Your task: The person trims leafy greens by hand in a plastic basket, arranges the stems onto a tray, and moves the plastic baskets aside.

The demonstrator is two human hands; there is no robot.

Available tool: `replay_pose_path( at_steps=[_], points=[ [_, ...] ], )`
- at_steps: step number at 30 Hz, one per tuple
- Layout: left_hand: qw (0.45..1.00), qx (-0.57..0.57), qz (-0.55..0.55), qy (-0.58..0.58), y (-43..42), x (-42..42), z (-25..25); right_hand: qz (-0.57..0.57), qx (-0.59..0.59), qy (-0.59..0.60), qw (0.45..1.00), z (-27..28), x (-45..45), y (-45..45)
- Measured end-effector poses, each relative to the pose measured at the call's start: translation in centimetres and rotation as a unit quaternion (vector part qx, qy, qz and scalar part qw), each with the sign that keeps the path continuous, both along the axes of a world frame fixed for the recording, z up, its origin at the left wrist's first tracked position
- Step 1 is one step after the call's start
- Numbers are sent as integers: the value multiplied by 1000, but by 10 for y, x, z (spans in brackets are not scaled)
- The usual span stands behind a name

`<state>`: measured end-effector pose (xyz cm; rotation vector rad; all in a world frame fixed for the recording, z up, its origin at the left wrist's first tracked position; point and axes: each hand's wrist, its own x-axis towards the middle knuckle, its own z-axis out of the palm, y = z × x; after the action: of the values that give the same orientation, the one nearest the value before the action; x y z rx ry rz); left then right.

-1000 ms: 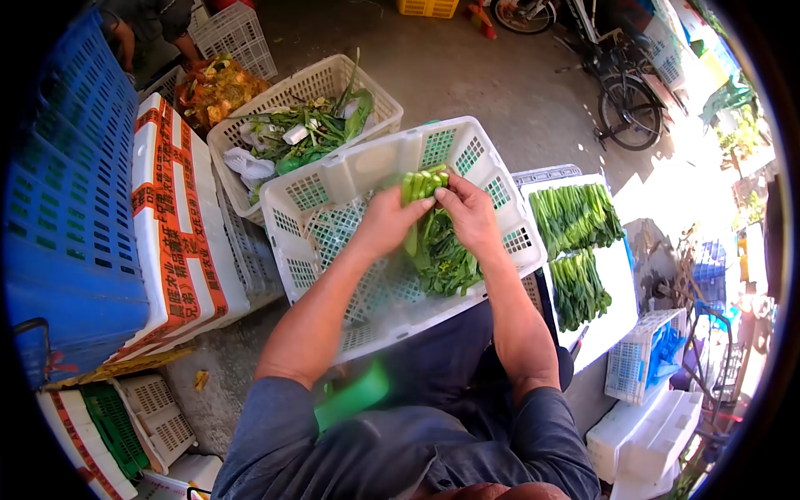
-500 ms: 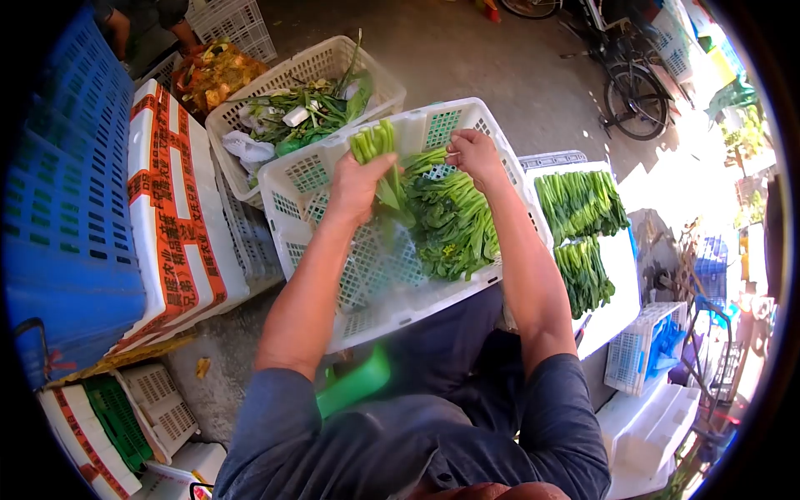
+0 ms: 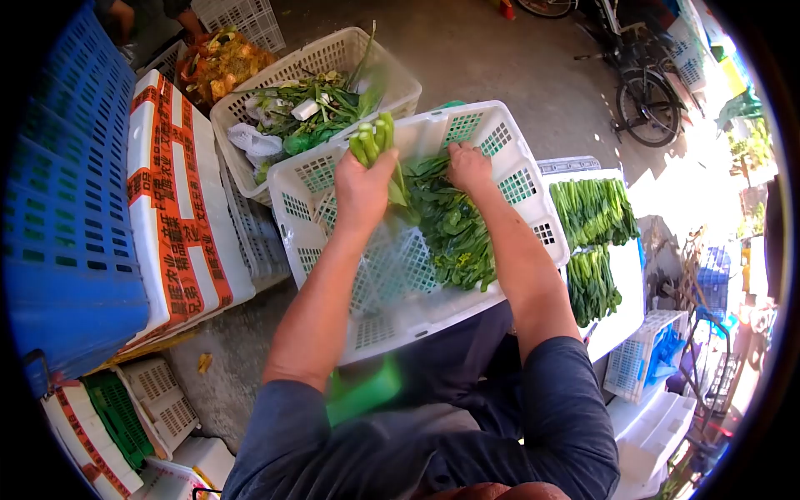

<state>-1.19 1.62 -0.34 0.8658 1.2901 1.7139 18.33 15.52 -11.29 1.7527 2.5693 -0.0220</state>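
Green Stems [image 3: 373,140] Gripped Over White Crate [image 3: 492,107]

My left hand [image 3: 363,187] hid the bunch's middle in its grasp; my right hand [image 3: 471,167] touched leafy greens [image 3: 457,237], its grip too hidden to tell. Bare mesh floor [image 3: 392,262] lay open left of them, within the crate. The stems' tips showed thick, pale green.

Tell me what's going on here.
A person is handling leafy greens over a white crate. The left hand grips a small bunch of stems, cut ends up. The right hand is at the far end of a pile of greens in the crate; whether it grips any is unclear. To the right, two rows of greens lie on a white surface.
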Motion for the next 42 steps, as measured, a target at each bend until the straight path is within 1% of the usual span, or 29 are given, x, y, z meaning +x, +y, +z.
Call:
replay_pose_path(
  at_steps=[2,5,8,11,14,17,20,23,26,29,32,35,39,42],
  points=[
    [1000,2,6,-5,0,-1,2,27,-8,-2,1000,4,9,2],
    [997,-24,24,67,1,-1,-3,50,39,-19,998,-3,16,-2],
    [999,2,21,50,-1,1,0,74,63,-34,995,-14,18,-2],
    [997,-8,21,80,-3,-2,3,76,60,-34,995,-15,21,-3],
    [993,-26,14,113,-1,-2,-4,132,70,-4,989,-20,30,4],
    [994,-28,-18,107,-1,3,-5,132,5,22,991,16,24,-7],
    [993,-24,-60,102,-1,8,-14,180,36,122,975,51,26,-22],
    [981,-47,-131,137,-2,10,-13,185,0,173,967,98,24,-50],
    [976,21,-189,105,-4,20,-17,182,-43,293,938,132,25,-77],
    [953,-45,-274,119,-5,20,-19,99,-118,389,908,153,26,-99],
    [956,-24,-278,95,-6,26,-15,27,-162,495,853,147,34,-105],
    [962,3,-269,48,-9,33,-7,16,-138,693,707,118,29,-107],
    [958,-20,-279,62,-7,31,-16,-17,-134,694,707,118,32,-115],
    [954,-32,-289,65,-8,31,-12,-29,-143,670,728,121,36,-117]
  ],
)
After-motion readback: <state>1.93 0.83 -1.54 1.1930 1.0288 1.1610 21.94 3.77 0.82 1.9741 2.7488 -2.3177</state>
